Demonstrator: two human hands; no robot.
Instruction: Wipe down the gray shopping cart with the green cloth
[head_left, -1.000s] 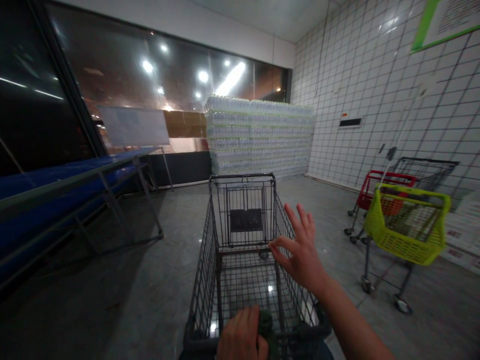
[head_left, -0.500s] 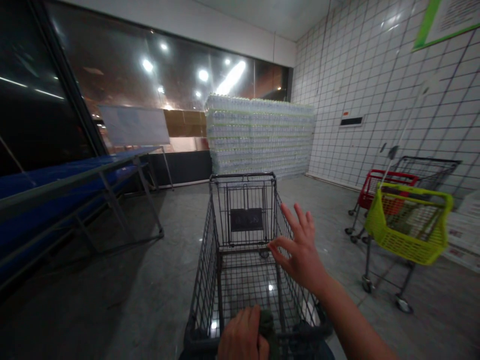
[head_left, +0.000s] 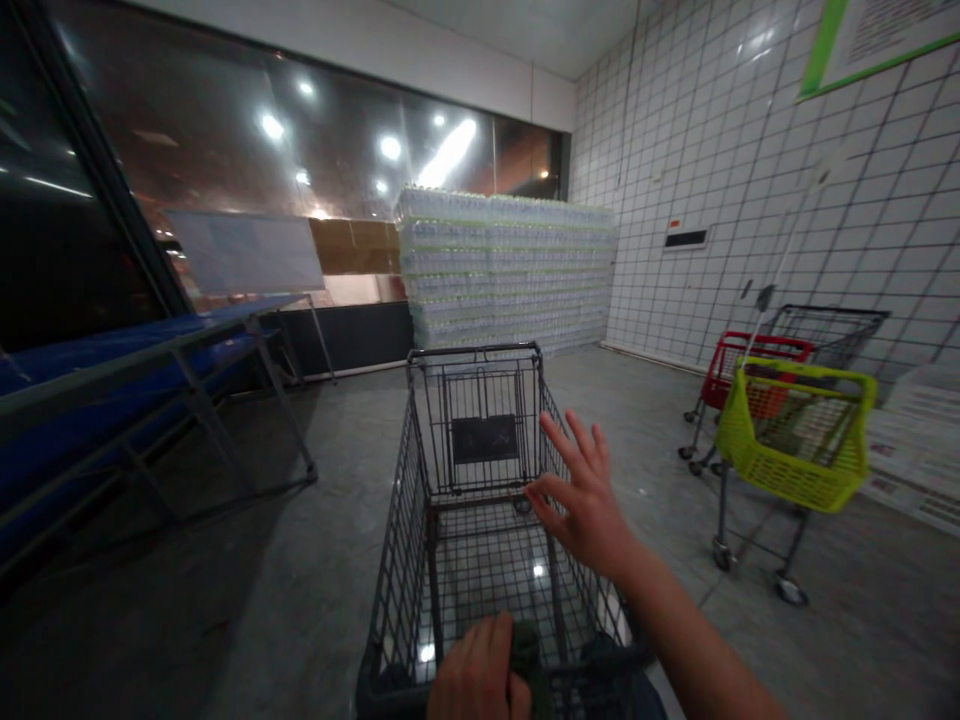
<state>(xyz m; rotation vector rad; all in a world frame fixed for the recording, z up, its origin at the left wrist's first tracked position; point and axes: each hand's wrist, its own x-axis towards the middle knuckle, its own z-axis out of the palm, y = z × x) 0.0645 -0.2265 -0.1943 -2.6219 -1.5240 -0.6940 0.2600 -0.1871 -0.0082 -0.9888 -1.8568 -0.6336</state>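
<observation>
So the biggest thing we see is the white tiled wall (head_left: 750, 170) on the right, and against the dark window at the back there's a huge stack of bottled water packs (head_left: 506, 265). Down the left side runs a long blue worktop (head_left: 127, 350) on a metal frame. Right in front of us, dead centre on the grey floor (head_left: 300, 560), sits the grey wire cart (head_left: 469, 470), nose pointing at the water stack, nothing in the basket as far as we can tell. Off to the right, well apart from it, is a yellow-green cart (head_left: 795, 445), with a red cart (head_left: 750, 352) just behind it by the wall. Now the hands: the right hand (head_left: 581, 495) is wide open, fingers spread, holding nothing, up in the air over the right side of the cart basket; we can't tell if it touches the wire. The left hand (head_left: 480, 675) is curled tight around the cart handle (head_left: 386, 688) at the bottom edge, right beside a little green piece (head_left: 525, 648) on the bar.
</observation>
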